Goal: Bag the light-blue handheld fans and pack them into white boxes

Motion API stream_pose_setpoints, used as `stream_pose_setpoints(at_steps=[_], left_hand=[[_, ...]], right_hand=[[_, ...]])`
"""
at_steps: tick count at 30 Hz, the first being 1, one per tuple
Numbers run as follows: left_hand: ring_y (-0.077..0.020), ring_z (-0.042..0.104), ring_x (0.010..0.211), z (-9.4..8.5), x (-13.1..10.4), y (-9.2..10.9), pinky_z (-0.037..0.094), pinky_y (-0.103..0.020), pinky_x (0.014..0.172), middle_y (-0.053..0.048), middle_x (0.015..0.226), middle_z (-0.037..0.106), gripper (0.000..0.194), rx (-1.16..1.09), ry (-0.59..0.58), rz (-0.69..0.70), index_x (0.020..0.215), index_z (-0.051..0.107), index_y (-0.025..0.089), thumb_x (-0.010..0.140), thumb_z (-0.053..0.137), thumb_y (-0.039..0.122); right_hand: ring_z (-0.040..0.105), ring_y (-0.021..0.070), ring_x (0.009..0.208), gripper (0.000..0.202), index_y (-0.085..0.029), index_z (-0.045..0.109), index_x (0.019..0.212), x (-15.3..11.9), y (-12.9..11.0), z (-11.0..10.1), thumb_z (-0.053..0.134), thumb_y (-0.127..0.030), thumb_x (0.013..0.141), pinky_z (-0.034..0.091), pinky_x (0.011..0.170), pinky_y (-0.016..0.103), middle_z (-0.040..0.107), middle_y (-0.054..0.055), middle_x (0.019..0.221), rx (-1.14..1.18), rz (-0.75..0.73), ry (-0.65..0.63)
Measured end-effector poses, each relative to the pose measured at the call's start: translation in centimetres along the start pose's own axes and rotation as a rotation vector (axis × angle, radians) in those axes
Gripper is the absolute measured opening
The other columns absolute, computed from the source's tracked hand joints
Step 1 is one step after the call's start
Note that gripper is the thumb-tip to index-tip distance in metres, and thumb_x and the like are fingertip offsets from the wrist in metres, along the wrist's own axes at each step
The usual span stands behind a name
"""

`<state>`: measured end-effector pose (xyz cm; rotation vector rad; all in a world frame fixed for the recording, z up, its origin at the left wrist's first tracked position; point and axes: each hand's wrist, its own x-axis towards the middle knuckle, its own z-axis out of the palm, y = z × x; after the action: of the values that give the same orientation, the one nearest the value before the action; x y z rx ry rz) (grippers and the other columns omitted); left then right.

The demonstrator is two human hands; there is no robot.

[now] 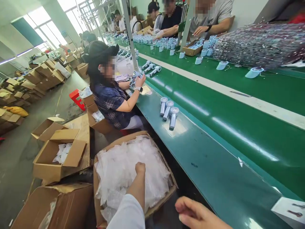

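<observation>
My left hand [140, 168] is closed in a fist above a heap of clear plastic bags [119, 165] filling a cardboard box [171, 181]. Whatever its fingers hold, if anything, is hidden. At the bottom edge, my right hand [199, 214] is open, its thumb and bent fingers apart and nothing between them. It is near the edge of the green workbench [197, 149]. Three grey-blue handheld fans [167, 109] lie side by side on that bench, beyond both hands.
A co-worker [109, 95] sits ahead on the left, holding a fan [135, 78]. Open cartons [60, 156] stand on the floor at left. A green conveyor [214, 105] runs along the right, with light-blue parts [222, 65] and more people behind it.
</observation>
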<state>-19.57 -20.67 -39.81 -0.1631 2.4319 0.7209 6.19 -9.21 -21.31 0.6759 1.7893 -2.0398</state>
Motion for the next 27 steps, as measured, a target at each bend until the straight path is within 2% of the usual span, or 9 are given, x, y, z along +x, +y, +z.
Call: stream_pose_setpoints(at_steps=[2,4,6,9,12,16,18,21,27], left_hand=[[-0.0144,0.060,0.079,-1.2,-0.1,0.1,0.051,-0.031,0.073,-0.001,0.084,0.062,0.018,-0.090,0.015,0.054,0.084,0.059,0.013,0.086,0.060,0.031],[-0.0120,0.056,0.069,-3.0,-1.1,-0.2,0.046,-0.025,0.066,0.004,0.066,0.053,0.024,-0.191,0.028,0.114,0.066,0.050,0.016,0.079,0.065,0.029],[-0.0102,0.050,0.060,-4.8,-2.7,-0.5,0.040,-0.021,0.057,0.008,0.056,0.041,0.036,-0.286,0.022,0.166,0.059,0.039,0.019,0.069,0.071,0.032],[-0.0090,0.042,0.051,-6.6,-5.2,-0.9,0.033,-0.019,0.047,0.009,0.055,0.035,0.045,-0.411,-0.038,0.213,0.059,0.035,0.021,0.058,0.075,0.043],[-0.0096,0.040,0.051,-6.7,-6.7,-1.4,0.031,-0.019,0.042,0.007,0.058,0.036,0.049,-0.612,-0.160,0.189,0.062,0.039,0.022,0.054,0.075,0.053],[-0.0088,0.036,0.048,-5.3,-7.0,-2.4,0.030,-0.020,0.042,0.006,0.054,0.034,0.056,-0.828,-0.258,0.099,0.058,0.046,0.021,0.052,0.069,0.071],[-0.0082,0.036,0.048,-5.2,-6.9,-2.4,0.030,-0.021,0.045,0.006,0.053,0.037,0.057,-0.889,-0.300,0.097,0.057,0.049,0.019,0.049,0.072,0.071],[-0.0088,0.039,0.050,-6.7,-7.8,-0.8,0.030,-0.022,0.047,0.003,0.056,0.047,0.048,-0.811,-0.343,0.158,0.060,0.057,0.017,0.049,0.079,0.058],[-0.0094,0.042,0.060,-10.5,-11.1,7.1,0.035,-0.021,0.056,0.003,0.064,0.050,0.023,-0.635,-0.358,0.395,0.071,0.061,0.016,0.066,0.071,0.036]], right_hand=[[0.061,0.0164,0.075,0.029,-0.020,0.058,0.084,3.7,-0.9,-0.3,0.062,-0.047,0.075,0.050,0.069,0.027,0.064,0.002,0.079,0.102,-0.018,0.051],[0.058,0.0150,0.064,0.028,-0.020,0.054,0.080,7.5,-2.2,-3.0,0.059,-0.047,0.075,0.049,0.061,0.027,0.061,0.000,0.069,0.139,0.002,0.295],[0.060,0.0180,0.066,0.018,-0.020,0.054,0.081,11.6,-4.4,-7.4,0.056,-0.037,0.076,0.050,0.064,0.030,0.061,0.002,0.068,0.048,0.014,0.704],[0.060,0.0260,0.094,0.025,-0.018,0.054,0.096,17.5,-8.8,-14.5,0.057,-0.030,0.073,0.048,0.083,0.037,0.065,0.010,0.093,-0.005,0.011,0.990],[0.047,0.0323,0.121,0.043,-0.015,0.051,0.109,22.5,-12.1,-19.3,0.063,-0.028,0.069,0.038,0.099,0.041,0.056,0.018,0.121,-0.019,-0.018,1.116],[0.043,0.0360,0.125,0.056,-0.013,0.052,0.110,26.2,-13.3,-21.4,0.073,-0.026,0.060,0.037,0.101,0.043,0.056,0.021,0.122,0.039,-0.036,1.125],[0.047,0.0362,0.121,0.048,-0.015,0.054,0.103,26.3,-13.2,-21.5,0.073,-0.023,0.060,0.041,0.096,0.043,0.061,0.018,0.112,0.098,-0.032,1.096],[0.057,0.0329,0.108,0.035,-0.017,0.054,0.100,24.1,-12.5,-20.4,0.066,-0.023,0.067,0.049,0.084,0.040,0.064,0.014,0.100,0.224,-0.040,1.003],[0.064,0.0190,0.072,0.029,-0.022,0.051,0.104,12.8,-9.4,-13.1,0.052,-0.043,0.084,0.054,0.056,0.030,0.065,0.008,0.094,0.540,-0.120,0.633]])
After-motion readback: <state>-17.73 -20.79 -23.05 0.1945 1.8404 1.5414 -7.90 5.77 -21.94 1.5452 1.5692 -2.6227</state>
